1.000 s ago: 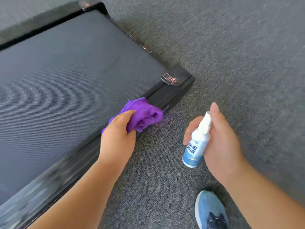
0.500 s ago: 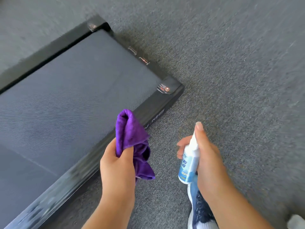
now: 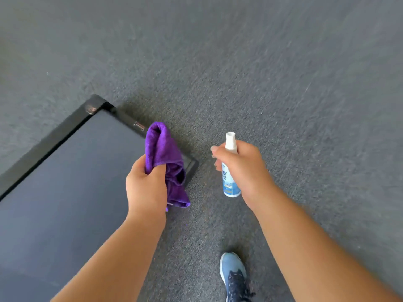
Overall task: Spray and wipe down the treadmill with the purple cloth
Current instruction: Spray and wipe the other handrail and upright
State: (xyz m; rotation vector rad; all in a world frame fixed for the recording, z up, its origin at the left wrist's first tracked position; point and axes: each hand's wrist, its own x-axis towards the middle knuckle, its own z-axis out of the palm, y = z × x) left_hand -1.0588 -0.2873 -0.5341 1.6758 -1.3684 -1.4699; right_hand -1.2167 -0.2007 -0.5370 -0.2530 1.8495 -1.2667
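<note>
The left hand [image 3: 146, 188] held the purple cloth [image 3: 166, 162] up in the air, with fingers and thumb squeezed around its middle, so the top stuck up and the bottom hung down. The cloth was not touching the treadmill [image 3: 65, 182], which lay low on the grey carpet [image 3: 283, 83] at the left, with its far corner just behind the cloth. The right hand [image 3: 242, 168] was wrapped around a small white and blue spray bottle [image 3: 230, 171], held upright over the carpet, off to the side of the treadmill. No finger sat on the white top of the bottle. A blue shoe [image 3: 234, 277] stood on the carpet near the bottom. The step looked like getting ready to spray a new spot. To do it well, the bottle needed to move over the treadmill first, because a squirt from there would only wet the carpet. One finger should go on the top and the nozzle should point down at the black edge or the dark belt. Then the cloth should come down flat and rub in long strokes, right into the corner.
</note>
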